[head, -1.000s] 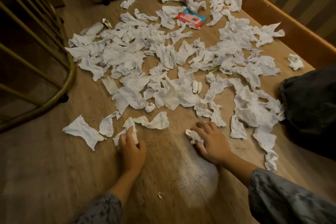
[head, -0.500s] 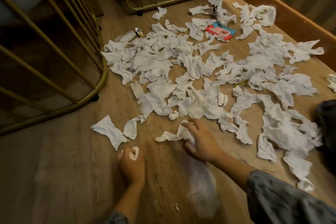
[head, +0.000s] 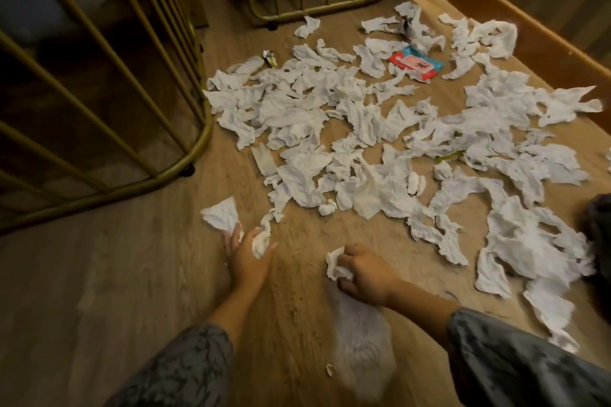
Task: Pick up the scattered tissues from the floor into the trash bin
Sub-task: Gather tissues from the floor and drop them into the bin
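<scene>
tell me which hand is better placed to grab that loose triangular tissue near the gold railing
Left. The left hand has its fingers touching the triangular tissue, though it holds a wad. The right hand, farther away toward the main pile, is closed on a crumpled tissue.

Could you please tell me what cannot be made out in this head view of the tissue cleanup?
- Trash bin: none identifiable; a dark shape is cut off by the right edge.
- Left hand: fingers hide how much tissue it grips.
- Right hand: its wad is partly covered.
- Red packet: print too small.
- Pale patch on the floor: blurred.
</scene>
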Motion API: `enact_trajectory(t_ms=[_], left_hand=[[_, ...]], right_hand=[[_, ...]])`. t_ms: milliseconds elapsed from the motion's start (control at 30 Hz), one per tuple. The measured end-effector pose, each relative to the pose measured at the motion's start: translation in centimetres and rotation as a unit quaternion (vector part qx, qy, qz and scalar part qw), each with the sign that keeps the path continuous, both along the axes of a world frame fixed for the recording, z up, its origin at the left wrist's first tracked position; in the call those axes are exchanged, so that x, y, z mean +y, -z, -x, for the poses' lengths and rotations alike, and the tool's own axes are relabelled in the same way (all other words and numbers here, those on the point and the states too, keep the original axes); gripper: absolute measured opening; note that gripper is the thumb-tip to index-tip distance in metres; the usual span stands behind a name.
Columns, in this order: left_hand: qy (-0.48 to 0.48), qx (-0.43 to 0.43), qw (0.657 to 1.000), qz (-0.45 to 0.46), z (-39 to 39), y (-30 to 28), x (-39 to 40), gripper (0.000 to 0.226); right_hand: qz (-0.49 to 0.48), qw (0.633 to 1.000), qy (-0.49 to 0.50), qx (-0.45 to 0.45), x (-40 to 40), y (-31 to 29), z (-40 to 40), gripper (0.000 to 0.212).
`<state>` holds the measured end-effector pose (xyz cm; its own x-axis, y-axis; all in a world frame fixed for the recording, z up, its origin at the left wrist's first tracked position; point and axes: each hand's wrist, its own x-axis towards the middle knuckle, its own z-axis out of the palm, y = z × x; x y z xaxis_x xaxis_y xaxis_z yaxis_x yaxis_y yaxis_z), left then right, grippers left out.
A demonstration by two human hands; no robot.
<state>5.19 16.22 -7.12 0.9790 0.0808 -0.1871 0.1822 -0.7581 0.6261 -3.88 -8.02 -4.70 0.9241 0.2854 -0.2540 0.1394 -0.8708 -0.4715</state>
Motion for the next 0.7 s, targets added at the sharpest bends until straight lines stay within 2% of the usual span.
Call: enact_trajectory(t_ms=[100, 167, 267, 367, 433, 467, 533, 633, 700], left_hand=[[-0.001, -0.087, 0.996, 0.015, 4.2, -0.7, -1.9, 0.006], [-0.008, -0.094, 0.994, 0.056, 6.8, -1.5, -3.6, 0.013], [-0.007, -0.039, 0.982, 0.186, 8.6, -3.8, -7.9, 0.027], [0.052, -0.066, 0.975, 0.205, 7.9, -7.0, -13.5, 0.038], [0.12, -0.113, 0.966, 0.2, 7.0, -9.9, -17.4, 0.035], [0.159, -0.139, 0.956, 0.202, 6.8, -11.4, -19.5, 0.032], [0.224, -0.158, 0.938, 0.211, 6.6, -14.6, -23.4, 0.023], [0.289, -0.064, 0.921, 0.255, 7.0, -19.4, -29.1, 0.015], [0.316, -0.033, 0.911, 0.264, 7.4, -22.1, -32.1, 0.029]], right_hand=[[-0.025, 0.998, 0.054, 0.001, -1.8, -1.1, 1.4, 0.014], [-0.045, 0.992, 0.119, -0.018, -3.1, -2.2, 2.5, 0.015], [-0.061, 0.975, 0.205, -0.066, -5.2, -4.2, 4.0, 0.015], [-0.07, 0.946, 0.281, -0.142, -7.6, -6.3, 5.7, 0.025], [-0.083, 0.926, 0.322, -0.18, -9.3, -8.2, 6.6, 0.021], [-0.088, 0.913, 0.345, -0.2, -10.4, -9.5, 7.2, 0.013], [-0.103, 0.876, 0.392, -0.26, -12.8, -12.0, 8.4, 0.015], [-0.114, 0.801, 0.456, -0.37, -16.3, -16.2, 10.5, 0.023], [-0.119, 0.732, 0.502, -0.445, -18.4, -18.9, 11.9, 0.03]])
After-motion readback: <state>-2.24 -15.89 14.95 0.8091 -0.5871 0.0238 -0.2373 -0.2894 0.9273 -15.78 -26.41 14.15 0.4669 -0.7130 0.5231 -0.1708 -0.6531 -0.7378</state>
